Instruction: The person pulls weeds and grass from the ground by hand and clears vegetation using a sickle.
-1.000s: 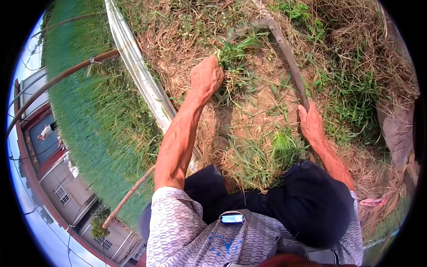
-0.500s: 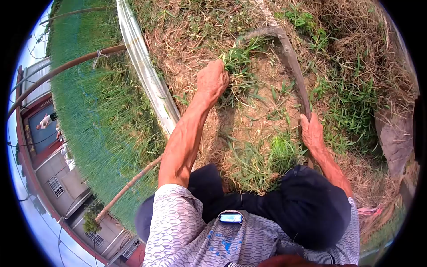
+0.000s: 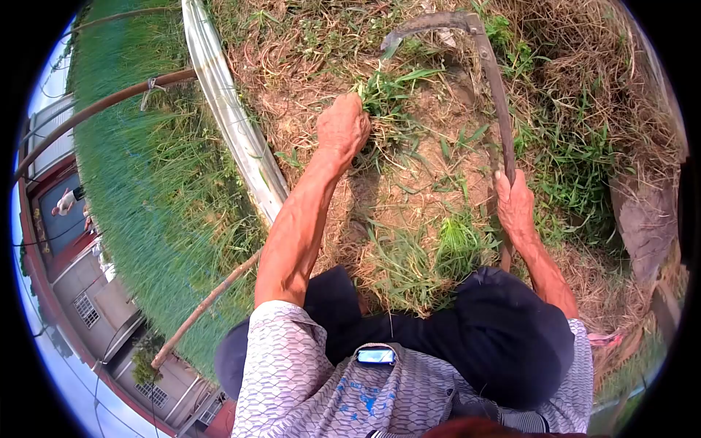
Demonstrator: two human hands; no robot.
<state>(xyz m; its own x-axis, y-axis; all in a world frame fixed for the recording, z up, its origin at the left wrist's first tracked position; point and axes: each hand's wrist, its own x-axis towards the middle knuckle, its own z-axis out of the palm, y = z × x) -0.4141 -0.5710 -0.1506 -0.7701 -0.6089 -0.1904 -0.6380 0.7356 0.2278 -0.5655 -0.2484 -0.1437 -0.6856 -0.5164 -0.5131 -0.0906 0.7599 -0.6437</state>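
Note:
A sickle [image 3: 499, 102] is in my right hand [image 3: 516, 206], whose fingers are wrapped round its long wooden handle. The curved blade points left, beyond the clump of green grass [image 3: 387, 98]. My left hand [image 3: 343, 125] is closed in a fist at the left side of that clump, on its leaves; the fingertips are hidden beneath the hand. Between my knees lies a loose pile of grass [image 3: 409, 274] on the soil.
On the left, white plastic sheeting [image 3: 237, 109] edges a bed of thin green plants [image 3: 128, 175], with bent poles [image 3: 109, 109] over it. Dry straw [image 3: 584, 66] and weeds [image 3: 584, 175] cover the right side. A person [image 3: 67, 201] is far off by a building.
The sickle has moved forward, its blade now farther from me and clear of the grass clump. My left hand stays at the clump, closed as before, shifted slightly in view.

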